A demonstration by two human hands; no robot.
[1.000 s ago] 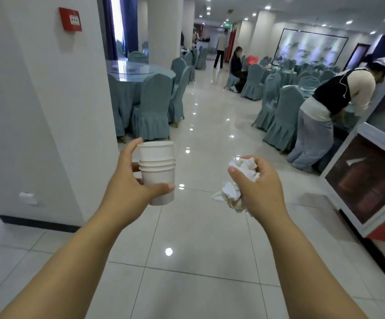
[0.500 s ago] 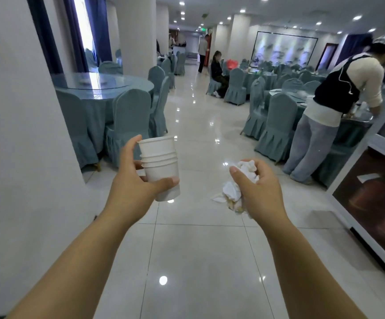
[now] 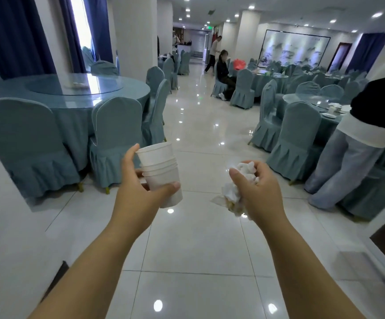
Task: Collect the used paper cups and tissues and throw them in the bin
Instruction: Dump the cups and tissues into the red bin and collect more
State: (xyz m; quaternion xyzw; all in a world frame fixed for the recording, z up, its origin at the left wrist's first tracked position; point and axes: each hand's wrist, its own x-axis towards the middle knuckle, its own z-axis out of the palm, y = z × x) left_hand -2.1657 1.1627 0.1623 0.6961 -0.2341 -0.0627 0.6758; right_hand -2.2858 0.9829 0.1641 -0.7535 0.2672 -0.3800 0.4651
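Left hand [image 3: 138, 199] grips a stack of nested white paper cups [image 3: 161, 171], with the thumb laid across the front of the lowest cup and the fingers wrapped behind. The stack is mouth up and tilted a little, its open rim leaning toward the left. Right hand [image 3: 260, 194] is curled into a fist round a crumpled wad of white tissues [image 3: 232, 194], which bulges out above the fingers and hangs out below the thumb. The two hands are side by side at the same height, apart from each other, and both loads hang in the air over the glossy white tiled floor [image 3: 198, 249].

Beyond the left hand stands a round counter [image 3: 90, 88] draped in blue-grey cloth with a glass turntable on top, ringed by covered chairs [image 3: 117, 139] in the same colour. At the right edge a standing person [image 3: 359, 143] in a dark top and light trousers bends toward another round counter [image 3: 311, 100] with dishes on it. Farther down the aisle a seated person [image 3: 224, 74] in dark clothes sits on a chair. Dark blue curtains [image 3: 14, 35] hang at the upper left beside a white pillar [image 3: 136, 35].
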